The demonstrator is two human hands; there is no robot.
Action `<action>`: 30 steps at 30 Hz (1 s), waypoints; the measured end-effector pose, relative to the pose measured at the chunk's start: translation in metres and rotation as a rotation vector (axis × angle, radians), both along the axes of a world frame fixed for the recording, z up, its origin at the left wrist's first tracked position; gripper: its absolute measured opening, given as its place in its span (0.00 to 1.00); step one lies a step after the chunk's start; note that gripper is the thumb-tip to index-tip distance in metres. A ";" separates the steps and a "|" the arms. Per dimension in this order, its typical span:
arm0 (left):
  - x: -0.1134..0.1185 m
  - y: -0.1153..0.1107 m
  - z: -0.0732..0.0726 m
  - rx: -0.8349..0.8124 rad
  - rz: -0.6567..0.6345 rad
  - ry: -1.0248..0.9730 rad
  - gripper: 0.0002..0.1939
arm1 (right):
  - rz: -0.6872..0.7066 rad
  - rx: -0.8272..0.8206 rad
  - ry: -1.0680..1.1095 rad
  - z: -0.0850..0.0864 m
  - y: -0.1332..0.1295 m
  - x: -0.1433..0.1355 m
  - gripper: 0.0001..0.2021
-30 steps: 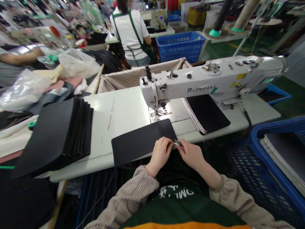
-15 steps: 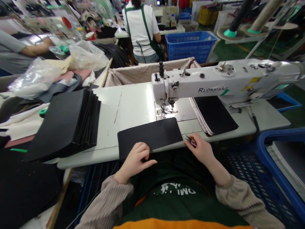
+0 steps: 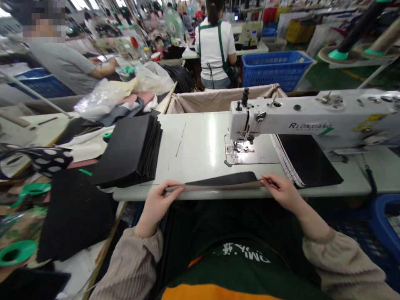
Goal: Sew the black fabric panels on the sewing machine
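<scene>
A black sheet-like panel [image 3: 223, 180] lies at the front edge of the sewing table, its near edge lifted so that a paler greyish strip shows. My left hand [image 3: 162, 202] pinches its left end between thumb and fingers. At the opposite end, my right hand [image 3: 284, 193] is closed on the panel's corner; a small dark tool in this palm is barely visible. Behind the panel stands the white sewing machine [image 3: 293, 118], its needle area [image 3: 239, 146] lit. Right of the needle lies a stack of black panels with pale edges [image 3: 309, 160].
A thick pile of black panels [image 3: 125, 148] sits at the table's left. Beyond are plastic bags [image 3: 100, 100], a fabric-lined bin [image 3: 203, 102] and a blue crate [image 3: 273, 68]. Another blue crate [image 3: 383, 216] stands at right. Two co-workers sit further back.
My left hand has gone from resting on the panel to pinching its left end. My right hand has taken its right end. The near edge is now raised; the view has swung left.
</scene>
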State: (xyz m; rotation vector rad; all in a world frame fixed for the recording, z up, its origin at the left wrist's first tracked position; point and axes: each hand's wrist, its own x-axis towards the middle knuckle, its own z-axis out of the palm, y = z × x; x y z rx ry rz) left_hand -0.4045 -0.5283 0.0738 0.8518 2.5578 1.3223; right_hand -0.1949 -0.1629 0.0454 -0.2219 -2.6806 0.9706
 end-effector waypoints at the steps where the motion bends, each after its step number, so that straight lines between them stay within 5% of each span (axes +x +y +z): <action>1: 0.001 0.002 0.008 0.023 0.056 -0.034 0.14 | -0.049 -0.079 0.014 0.009 -0.001 0.001 0.08; 8: 0.001 0.011 0.031 0.247 0.164 -0.413 0.21 | -0.151 -0.299 -0.021 0.046 -0.004 0.009 0.12; 24: 0.006 0.016 0.039 0.270 0.179 -0.548 0.24 | -0.160 -0.303 -0.059 0.039 -0.002 0.008 0.14; 30: -0.002 0.015 0.071 0.137 0.216 -0.331 0.28 | -0.173 -0.321 -0.032 0.046 -0.011 0.000 0.18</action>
